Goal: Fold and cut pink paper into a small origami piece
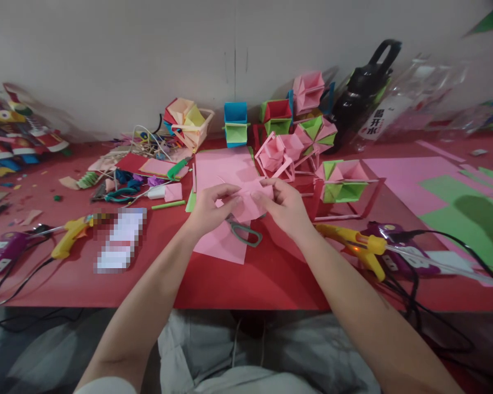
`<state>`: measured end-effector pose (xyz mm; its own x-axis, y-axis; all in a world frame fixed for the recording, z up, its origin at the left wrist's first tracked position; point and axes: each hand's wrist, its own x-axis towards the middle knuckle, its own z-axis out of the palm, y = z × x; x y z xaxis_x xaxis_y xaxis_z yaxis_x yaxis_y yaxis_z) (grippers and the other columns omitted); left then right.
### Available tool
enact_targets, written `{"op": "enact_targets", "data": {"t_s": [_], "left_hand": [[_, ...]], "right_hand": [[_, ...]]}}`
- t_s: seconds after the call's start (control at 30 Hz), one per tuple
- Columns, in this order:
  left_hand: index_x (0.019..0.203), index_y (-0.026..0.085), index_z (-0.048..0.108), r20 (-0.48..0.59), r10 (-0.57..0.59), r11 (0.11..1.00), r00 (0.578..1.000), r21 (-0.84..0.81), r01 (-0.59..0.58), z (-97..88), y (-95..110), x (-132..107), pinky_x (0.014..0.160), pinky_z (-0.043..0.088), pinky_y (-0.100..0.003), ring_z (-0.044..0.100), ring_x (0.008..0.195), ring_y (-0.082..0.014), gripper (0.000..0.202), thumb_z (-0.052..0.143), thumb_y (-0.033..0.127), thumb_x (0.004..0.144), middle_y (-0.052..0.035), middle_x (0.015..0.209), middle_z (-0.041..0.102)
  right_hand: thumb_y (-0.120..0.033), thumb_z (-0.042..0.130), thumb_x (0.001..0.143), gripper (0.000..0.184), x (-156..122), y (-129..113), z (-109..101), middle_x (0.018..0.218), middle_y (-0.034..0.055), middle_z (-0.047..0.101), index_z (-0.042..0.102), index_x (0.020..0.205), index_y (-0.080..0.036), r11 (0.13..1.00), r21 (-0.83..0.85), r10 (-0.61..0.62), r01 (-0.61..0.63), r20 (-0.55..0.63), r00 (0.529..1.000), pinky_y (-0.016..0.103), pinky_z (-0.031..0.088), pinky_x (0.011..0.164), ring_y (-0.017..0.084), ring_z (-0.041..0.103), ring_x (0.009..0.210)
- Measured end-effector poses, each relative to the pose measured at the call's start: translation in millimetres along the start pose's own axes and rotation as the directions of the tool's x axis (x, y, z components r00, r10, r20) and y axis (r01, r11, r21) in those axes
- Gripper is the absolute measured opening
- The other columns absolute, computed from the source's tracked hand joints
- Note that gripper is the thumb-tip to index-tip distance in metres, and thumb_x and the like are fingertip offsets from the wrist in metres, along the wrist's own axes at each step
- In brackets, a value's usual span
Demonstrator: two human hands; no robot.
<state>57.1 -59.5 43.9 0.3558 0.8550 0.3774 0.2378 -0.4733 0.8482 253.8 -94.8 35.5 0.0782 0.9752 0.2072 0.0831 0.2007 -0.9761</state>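
A small piece of pink paper (pixel 250 201) is held up between both hands over the middle of the table. My left hand (pixel 217 207) pinches its left side between thumb and fingers. On the right side, my right hand (pixel 282 203) grips it the same way. Beneath the hands lie scissors (pixel 247 235), with a grey-green handle showing and the blades hidden. They rest partly on a pink sheet (pixel 222 243). More pink paper (pixel 213 164) lies stacked just behind the hands.
Yellow glue guns lie at left (pixel 72 235) and right (pixel 357 243), with trailing black cords. A phone (pixel 122 241) is near the left forearm. Folded paper models (pixel 345 180), a black bottle (pixel 359 96) and a clear bottle (pixel 388 115) stand behind. Green sheets (pixel 464 219) lie at right.
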Motion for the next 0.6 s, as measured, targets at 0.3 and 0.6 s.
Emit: {"op": "enact_targets", "data": {"t_s": [0.3,0.6], "left_hand": [[0.094,0.012,0.074,0.085,-0.099,0.989,0.991,-0.102,0.107,-1.1,8,-1,0.076,0.054,-0.029,0.067,0.083,-0.0173,0.020,0.069,0.030,0.085,-0.0087,0.094,0.076],[0.088,0.013,0.075,0.106,-0.073,0.994,0.992,-0.074,0.081,0.8,12,-2,0.075,0.054,-0.028,0.066,0.080,-0.0170,0.018,0.067,0.030,0.087,-0.0058,0.084,0.074]], "right_hand": [[-0.041,0.076,0.082,0.030,-1,-1,1,0.077,-0.0017,0.059,0.066,0.101,-0.020,0.942,-0.268,-0.231,0.202,-0.081,0.970,0.028,0.041,0.061,0.013,0.044,0.062],[-0.038,0.076,0.082,0.025,0,2,1,0.080,-0.0010,0.063,0.066,0.098,-0.021,0.932,-0.290,-0.255,0.218,-0.098,0.962,0.029,0.044,0.065,0.014,0.051,0.066]]}}
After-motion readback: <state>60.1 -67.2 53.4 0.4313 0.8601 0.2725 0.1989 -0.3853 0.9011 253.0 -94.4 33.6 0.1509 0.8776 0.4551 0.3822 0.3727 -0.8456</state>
